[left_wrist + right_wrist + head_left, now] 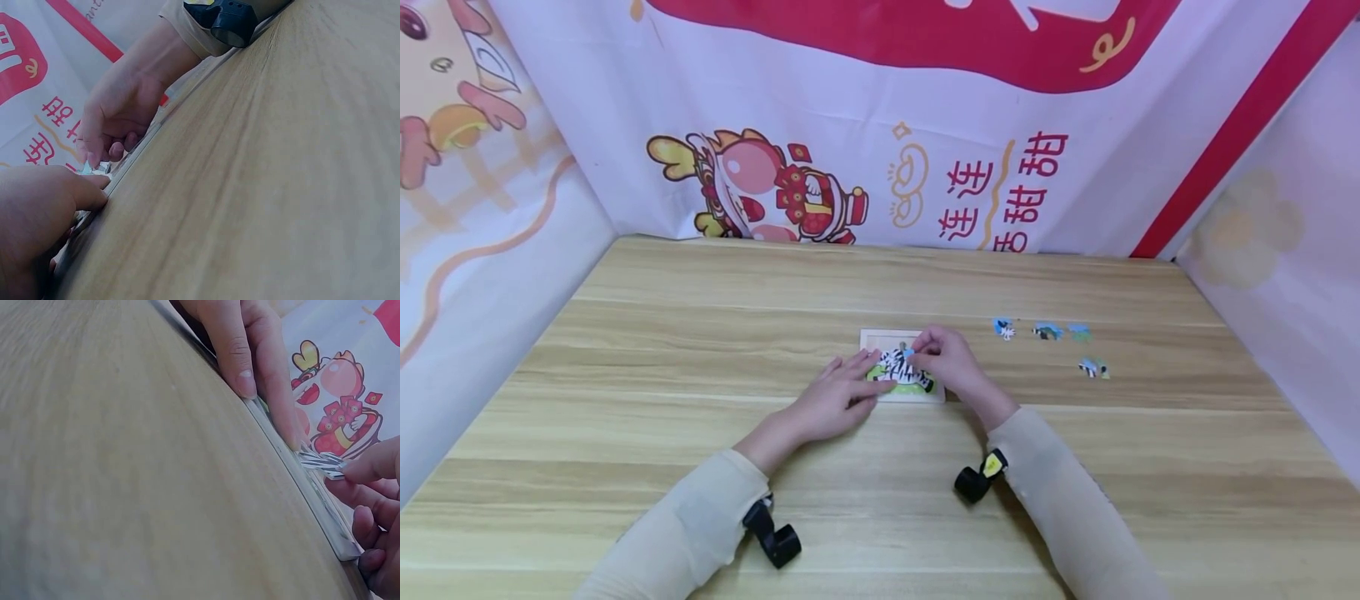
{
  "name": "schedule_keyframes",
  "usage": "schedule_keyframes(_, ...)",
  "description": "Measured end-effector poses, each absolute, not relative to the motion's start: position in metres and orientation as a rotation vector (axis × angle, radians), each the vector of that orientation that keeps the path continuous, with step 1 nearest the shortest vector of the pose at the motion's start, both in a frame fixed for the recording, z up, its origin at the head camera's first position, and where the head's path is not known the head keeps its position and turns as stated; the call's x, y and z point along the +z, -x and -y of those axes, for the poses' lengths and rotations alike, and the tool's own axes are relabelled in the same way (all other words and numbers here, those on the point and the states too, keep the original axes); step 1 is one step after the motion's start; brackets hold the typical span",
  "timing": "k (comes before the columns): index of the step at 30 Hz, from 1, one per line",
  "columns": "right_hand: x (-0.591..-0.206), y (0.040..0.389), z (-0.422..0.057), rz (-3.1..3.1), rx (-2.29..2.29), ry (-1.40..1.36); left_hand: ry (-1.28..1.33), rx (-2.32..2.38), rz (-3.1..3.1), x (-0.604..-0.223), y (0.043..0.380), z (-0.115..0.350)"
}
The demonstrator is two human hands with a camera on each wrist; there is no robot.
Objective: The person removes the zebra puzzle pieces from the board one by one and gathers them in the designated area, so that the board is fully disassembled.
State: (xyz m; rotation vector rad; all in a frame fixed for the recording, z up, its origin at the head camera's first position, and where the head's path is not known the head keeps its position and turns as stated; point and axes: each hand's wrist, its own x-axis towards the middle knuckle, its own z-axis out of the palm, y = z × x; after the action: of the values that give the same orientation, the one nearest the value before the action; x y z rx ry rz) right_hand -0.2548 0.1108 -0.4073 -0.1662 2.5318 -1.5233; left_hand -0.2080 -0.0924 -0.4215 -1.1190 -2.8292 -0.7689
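Note:
A small jigsaw puzzle tray [887, 333] with a pale rim lies on the table, holding a zebra picture on green. Spread across its left side is my left hand [835, 402], fingers extended over the rim and the striped pieces. My right hand [953, 365] is over the tray's right side, pinching a zebra-striped puzzle piece [326, 466] between thumb and forefinger. In the right wrist view that piece is tilted above the tray, close to the left fingertips. The left wrist view has the right fingers curled at the tray, which is mostly hidden behind the left hand [44, 212].
Right of the tray lie several loose puzzle pieces: a striped one [1004, 328], a dark and blue one [1047, 331], a blue-green one [1079, 332] and another striped one [1093, 367]. Printed cloth [880, 100] walls the wooden table [700, 333] at the back and sides.

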Motion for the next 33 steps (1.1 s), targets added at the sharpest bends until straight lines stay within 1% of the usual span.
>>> schedule_keyframes(7, -0.406, 0.255, -0.115, -2.521, -1.513, 0.122, 1.114, -0.773, 2.828, -0.421, 0.208, 0.092)
schedule_keyframes(15, -0.405, 0.255, -0.122, -2.475, -1.592, 0.139, 1.118, -0.774, 2.799, -0.421, 0.207, 0.091)
schedule_keyframes(20, -0.404, 0.254, -0.125, -2.394, -1.686, 0.077, 1.104, -0.782, 2.81, -0.42, 0.206, 0.092)
schedule_keyframes(33, -0.397, 0.255, -0.137, -2.357, -1.701, 0.028, 1.084, -0.788, 2.86, -0.421, 0.208, 0.091)
